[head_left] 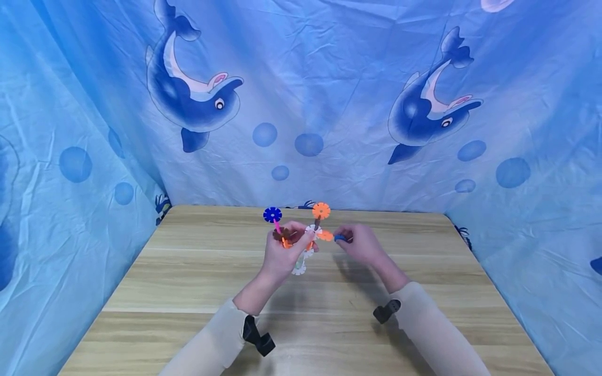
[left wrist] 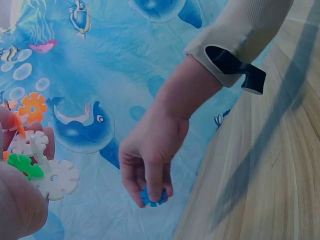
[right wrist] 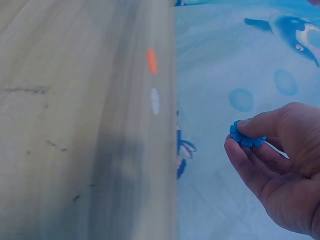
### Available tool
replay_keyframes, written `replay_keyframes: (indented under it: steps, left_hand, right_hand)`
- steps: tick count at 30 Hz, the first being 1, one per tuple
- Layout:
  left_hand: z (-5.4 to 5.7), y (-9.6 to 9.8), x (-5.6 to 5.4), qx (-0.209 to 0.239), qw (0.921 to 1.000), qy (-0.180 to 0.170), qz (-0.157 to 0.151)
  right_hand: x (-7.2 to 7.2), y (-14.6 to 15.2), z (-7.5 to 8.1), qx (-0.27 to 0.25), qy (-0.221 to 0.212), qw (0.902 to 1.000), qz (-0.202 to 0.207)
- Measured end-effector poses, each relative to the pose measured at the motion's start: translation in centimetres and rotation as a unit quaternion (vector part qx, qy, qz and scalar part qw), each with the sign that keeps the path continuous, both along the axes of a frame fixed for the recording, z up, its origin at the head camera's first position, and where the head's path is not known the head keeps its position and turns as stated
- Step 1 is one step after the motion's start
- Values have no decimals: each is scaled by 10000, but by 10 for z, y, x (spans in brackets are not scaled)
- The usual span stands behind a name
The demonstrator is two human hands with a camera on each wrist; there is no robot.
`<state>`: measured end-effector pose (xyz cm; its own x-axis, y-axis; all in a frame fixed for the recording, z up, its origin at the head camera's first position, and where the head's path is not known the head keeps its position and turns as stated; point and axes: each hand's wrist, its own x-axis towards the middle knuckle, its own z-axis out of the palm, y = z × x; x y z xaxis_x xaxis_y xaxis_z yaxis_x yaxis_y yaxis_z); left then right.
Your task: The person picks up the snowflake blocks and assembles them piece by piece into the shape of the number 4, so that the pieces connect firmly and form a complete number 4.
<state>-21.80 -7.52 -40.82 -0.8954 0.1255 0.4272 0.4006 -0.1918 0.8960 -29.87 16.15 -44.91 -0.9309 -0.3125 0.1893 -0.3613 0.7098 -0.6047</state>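
My left hand [head_left: 283, 255] grips a joined cluster of notched plastic discs above the table. A dark blue disc [head_left: 273, 214] on a pink one stands at its upper left, and an orange disc [head_left: 321, 210] tops its right branch. White discs [left wrist: 61, 180] and a green disc [left wrist: 24, 166] show low in the cluster in the left wrist view; my fingers hide part of it. Close by on the right, my right hand [head_left: 361, 243] pinches a single blue disc [right wrist: 246, 137] between thumb and fingers. In the head view this disc sits just right of the cluster's orange side disc [head_left: 325, 236], seemingly apart.
The wooden table [head_left: 197, 282] spreads beneath both hands. Blue dolphin-printed cloth [head_left: 329, 104] hangs behind it and at both sides. In the right wrist view, a small orange piece [right wrist: 152, 61] and a white piece [right wrist: 155, 101] appear against the tabletop near its edge.
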Motion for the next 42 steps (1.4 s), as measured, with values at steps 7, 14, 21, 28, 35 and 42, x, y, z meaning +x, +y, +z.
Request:
replay_keyframes:
  steps: [7,14,21,28,35,42]
  left_hand:
    - [0,0,1,-8,10000,-33,-38]
    - [0,0,2,33,10000,-38,-59]
    - [0,0,2,185,9997,-96,-80]
    - [1,0,1,158,9998,-78,74]
    - [2,-2,-1,159,9999,-32,56]
    - [4,-5,-4,30,9995,-31,309]
  right_hand:
    - [10,-2,17,-203,259,9994,86]
    - [21,-6,32,-381,354,9985,141]
    - [31,-9,45,-538,452,9974,142]
    - [41,-12,56,-763,430,9960,190]
    - [52,-13,65,-1353,357,9895,373]
    - [68,-14,76,-2358,376,9701,436]
